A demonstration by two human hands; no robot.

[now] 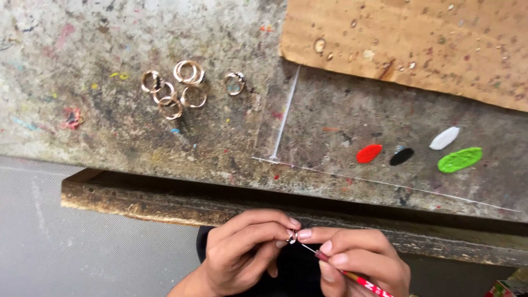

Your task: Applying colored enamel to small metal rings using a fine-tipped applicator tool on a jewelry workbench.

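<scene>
Single head cam, looks steeply down, close over hands [291,253] at workbench [165,143] front edge.

A small package corner [509,288] is showing at the near right edge of the view, below the near edge of the bench [165,132]. It is appearing boxy, with red and green faces and a lighter patch, and most of it is running out of the frame, so its full shape is not telling. A flat sheet of brown cardboard [407,44] is lying on the far right part of the bench, spotted with small paint flecks and drips; whether it is coming from a carton is not telling. No labels, signs or screens are showing anywhere else in the view.
</scene>
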